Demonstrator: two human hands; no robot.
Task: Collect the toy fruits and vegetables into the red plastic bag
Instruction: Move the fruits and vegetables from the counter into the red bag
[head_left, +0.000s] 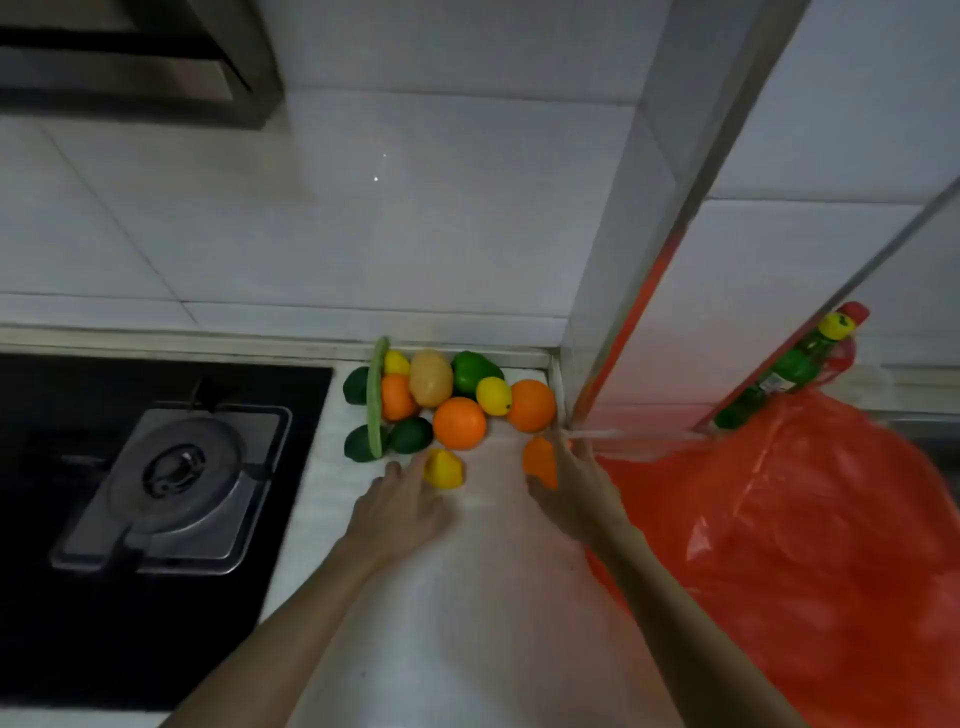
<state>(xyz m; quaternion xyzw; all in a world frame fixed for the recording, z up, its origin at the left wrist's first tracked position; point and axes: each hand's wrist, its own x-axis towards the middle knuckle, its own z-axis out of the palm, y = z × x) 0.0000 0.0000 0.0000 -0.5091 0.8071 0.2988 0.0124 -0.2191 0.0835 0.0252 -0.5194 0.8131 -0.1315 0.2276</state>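
Most toy fruits (460, 422) sit piled on the table (483, 597) by the wall, outside the red plastic bag (810, 545). Left hand (400, 512) spreads over a yellow piece (444, 468); right hand (576, 488) pinches an orange piece (539, 460).

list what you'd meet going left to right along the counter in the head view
gas burner → long green pod → left hand → yellow toy → right hand → red bag

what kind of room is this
Most likely a home kitchen: a gas burner is set into a black cooktop on the left, a pale counter runs beside it, and glossy white wall tiles rise behind, with what looks like a range hood overhead.
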